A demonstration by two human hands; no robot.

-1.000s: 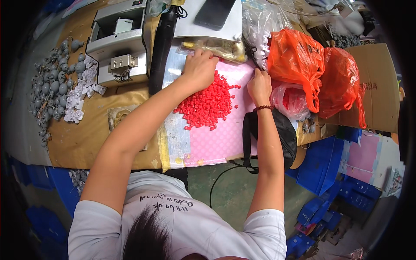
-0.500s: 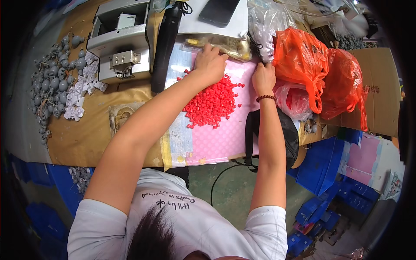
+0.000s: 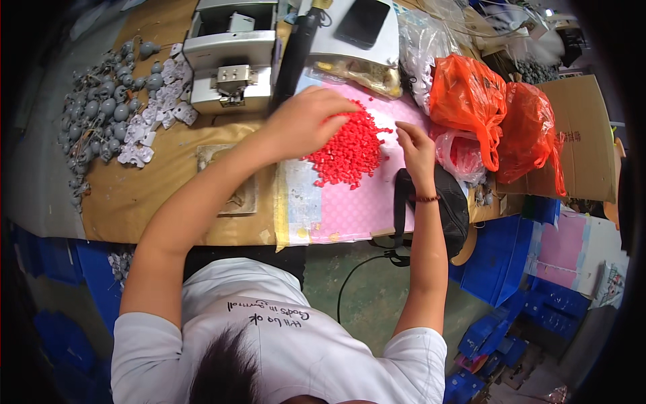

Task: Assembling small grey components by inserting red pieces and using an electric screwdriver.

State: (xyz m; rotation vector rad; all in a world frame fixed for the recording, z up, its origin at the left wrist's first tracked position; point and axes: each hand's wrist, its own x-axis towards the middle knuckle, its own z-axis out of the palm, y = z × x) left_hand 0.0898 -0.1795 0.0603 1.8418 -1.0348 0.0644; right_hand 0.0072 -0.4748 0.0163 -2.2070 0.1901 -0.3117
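Note:
A loose pile of small red plastic pieces (image 3: 351, 151) lies on the pink dotted sheet (image 3: 356, 215). Over the pile's upper left side is my left hand (image 3: 306, 124), slightly blurred, its fingers stretched out to the right and the thumb apart below them. Just right of the pile is my right hand (image 3: 418, 149), thumb and forefinger drawn together. Whether anything sits between those fingertips is too small to make out. A clear bag with yellowish contents (image 3: 363, 75) lies beyond the pile.
Left stands a metal machine (image 3: 235, 74), beside white plastic parts (image 3: 161, 101) and grey bulb-shaped parts (image 3: 101, 111). A black cylinder (image 3: 296, 57) and a phone (image 3: 363, 21) lie behind. Red bags (image 3: 468, 97), a cardboard box (image 3: 582, 128) and a black bag (image 3: 444, 209) are right.
Both hands have come back toward me, the left from the clear bag to the pile's left side, the right from beside the red bag to the pile's right. The view has shifted slightly.

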